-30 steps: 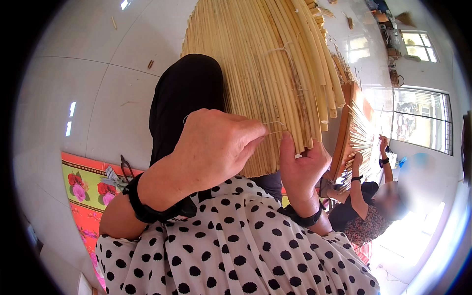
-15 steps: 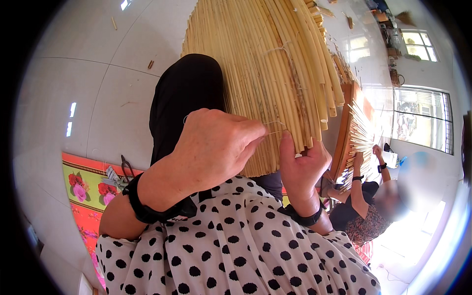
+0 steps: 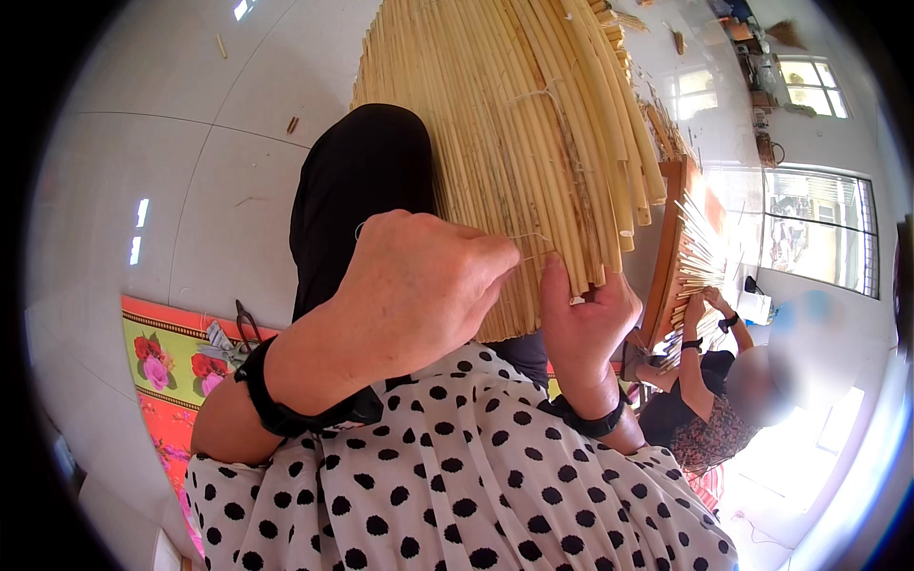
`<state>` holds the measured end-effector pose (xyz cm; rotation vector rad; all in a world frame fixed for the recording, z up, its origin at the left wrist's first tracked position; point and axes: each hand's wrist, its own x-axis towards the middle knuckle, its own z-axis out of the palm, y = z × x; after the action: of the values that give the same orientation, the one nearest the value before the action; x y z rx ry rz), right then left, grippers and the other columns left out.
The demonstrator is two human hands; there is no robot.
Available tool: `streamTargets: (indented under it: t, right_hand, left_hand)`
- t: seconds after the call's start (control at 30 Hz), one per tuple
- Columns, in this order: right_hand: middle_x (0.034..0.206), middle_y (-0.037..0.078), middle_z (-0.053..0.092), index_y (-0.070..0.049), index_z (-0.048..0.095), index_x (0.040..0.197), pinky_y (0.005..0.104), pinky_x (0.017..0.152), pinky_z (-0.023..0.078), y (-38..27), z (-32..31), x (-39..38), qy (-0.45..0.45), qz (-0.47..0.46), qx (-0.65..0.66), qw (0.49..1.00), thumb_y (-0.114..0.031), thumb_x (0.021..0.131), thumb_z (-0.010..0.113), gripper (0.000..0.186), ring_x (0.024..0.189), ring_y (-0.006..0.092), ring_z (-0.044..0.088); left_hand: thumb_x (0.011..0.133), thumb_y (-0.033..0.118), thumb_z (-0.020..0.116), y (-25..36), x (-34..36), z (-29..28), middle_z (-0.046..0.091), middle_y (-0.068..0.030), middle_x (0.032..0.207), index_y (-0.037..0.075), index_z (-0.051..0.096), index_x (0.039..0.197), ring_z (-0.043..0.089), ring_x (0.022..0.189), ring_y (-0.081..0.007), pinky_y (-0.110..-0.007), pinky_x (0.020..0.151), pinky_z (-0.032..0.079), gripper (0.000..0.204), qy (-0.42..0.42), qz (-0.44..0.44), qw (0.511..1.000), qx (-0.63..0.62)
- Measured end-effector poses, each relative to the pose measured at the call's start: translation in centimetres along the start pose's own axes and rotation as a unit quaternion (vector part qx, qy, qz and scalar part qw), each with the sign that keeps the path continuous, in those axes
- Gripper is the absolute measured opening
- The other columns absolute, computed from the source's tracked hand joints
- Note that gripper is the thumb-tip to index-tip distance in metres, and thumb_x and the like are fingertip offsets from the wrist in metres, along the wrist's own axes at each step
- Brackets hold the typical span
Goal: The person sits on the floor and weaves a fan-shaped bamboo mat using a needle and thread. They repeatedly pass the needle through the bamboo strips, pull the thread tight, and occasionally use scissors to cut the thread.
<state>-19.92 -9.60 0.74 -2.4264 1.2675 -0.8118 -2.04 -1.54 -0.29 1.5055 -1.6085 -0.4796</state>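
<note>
A dense mat of pale reed stalks (image 3: 495, 143), bound with thin strands of thread (image 3: 540, 93), lies over my lap and fills the upper middle of the view. My left hand (image 3: 428, 285) is closed in a pinch on a thin thread that crosses the reeds near their lower ends. My right hand (image 3: 595, 319) grips the lower right edge of the mat, thumb on top of the stalks and fingers curled beneath. My black-clad knee (image 3: 357, 162) is at the mat's left side.
A flowered mat (image 3: 152, 362) with pliers (image 3: 246, 324) lies at left on the tiled floor (image 3: 143, 171). At right another person (image 3: 705, 409) handles reeds (image 3: 700, 247) at a wooden board (image 3: 671, 200). Windows (image 3: 819, 228) are behind.
My hands stay almost still, the left shifted very slightly. The other person's raised hand has moved down and leftward onto their reeds.
</note>
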Motion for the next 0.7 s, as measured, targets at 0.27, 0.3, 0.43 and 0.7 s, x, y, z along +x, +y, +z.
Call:
streamTargets:
  t: [0.27, 0.3, 0.43, 0.7]
  right_hand:
    - [0.076, 0.012, 0.066, -0.003, 0.066, 0.094, 0.0361, 0.057, 0.051, 0.07, 0.03, -0.01, -0.001, 0.001, 0.001, 1.000, -0.009, 0.076, 0.073, 0.020, 0.063, 0.0318, 0.066]
    - [0.076, 0.012, 0.066, -0.003, 0.066, 0.094, 0.0360, 0.057, 0.051, 0.04, 0.03, -0.02, -0.003, 0.005, 0.002, 1.000, -0.009, 0.076, 0.073, 0.020, 0.063, 0.0316, 0.066]
    - [0.076, 0.012, 0.066, -0.003, 0.066, 0.095, 0.0357, 0.058, 0.051, -0.06, -0.01, -0.05, -0.005, 0.016, 0.006, 1.000, -0.009, 0.076, 0.072, 0.021, 0.063, 0.0308, 0.066]
    - [0.076, 0.012, 0.066, -0.003, 0.067, 0.094, 0.0356, 0.058, 0.051, -0.11, 0.17, -0.18, -0.001, 0.008, 0.009, 1.000, -0.009, 0.076, 0.073, 0.020, 0.063, 0.0308, 0.066]
  left_hand:
    - [0.077, 0.002, 0.070, 0.10, -0.11, 0.01, 0.067, -0.0093, 0.070, 0.005, 0.071, 0.090, 0.065, 0.058, -0.0264, -0.033, 0.049, 0.049, 0.013, 0.006, -0.005, 1.000, -0.001]
    - [0.077, 0.002, 0.070, 0.11, -0.13, -0.01, 0.067, -0.0093, 0.070, 0.005, 0.071, 0.090, 0.065, 0.058, -0.0263, -0.033, 0.049, 0.049, 0.013, 0.007, -0.004, 1.000, -0.001]
    - [0.078, 0.002, 0.070, 0.14, -0.18, -0.05, 0.067, -0.0091, 0.069, 0.005, 0.071, 0.090, 0.064, 0.057, -0.0260, -0.032, 0.049, 0.049, 0.012, 0.013, -0.002, 1.000, -0.004]
    - [0.078, 0.002, 0.070, -0.12, -0.32, 0.10, 0.066, -0.0092, 0.068, 0.005, 0.071, 0.089, 0.064, 0.057, -0.0261, -0.032, 0.049, 0.048, 0.012, 0.015, -0.002, 1.000, -0.004]
